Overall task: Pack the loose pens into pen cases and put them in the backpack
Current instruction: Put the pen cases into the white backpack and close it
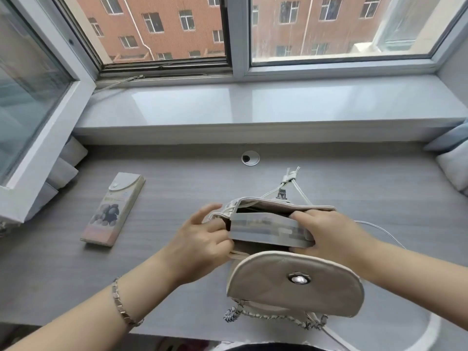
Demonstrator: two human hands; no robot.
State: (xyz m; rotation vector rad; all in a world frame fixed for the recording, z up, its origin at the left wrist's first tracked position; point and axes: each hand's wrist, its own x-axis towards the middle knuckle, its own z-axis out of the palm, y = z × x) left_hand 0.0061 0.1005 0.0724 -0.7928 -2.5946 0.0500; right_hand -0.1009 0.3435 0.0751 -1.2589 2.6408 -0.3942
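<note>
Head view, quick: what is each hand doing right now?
Left hand: closed on the left end of the grey pen case at the backpack opening.
Right hand: closed on the case's right end.

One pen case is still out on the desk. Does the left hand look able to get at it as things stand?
Probably yes, once it lets go. The left hand is busy steadying the backpack, but the pen case on the desk lies to its left with only bare desk between them.

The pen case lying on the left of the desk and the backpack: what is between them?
In the head view, only the left hand and bare desk lie between that pen case and the backpack.
</note>
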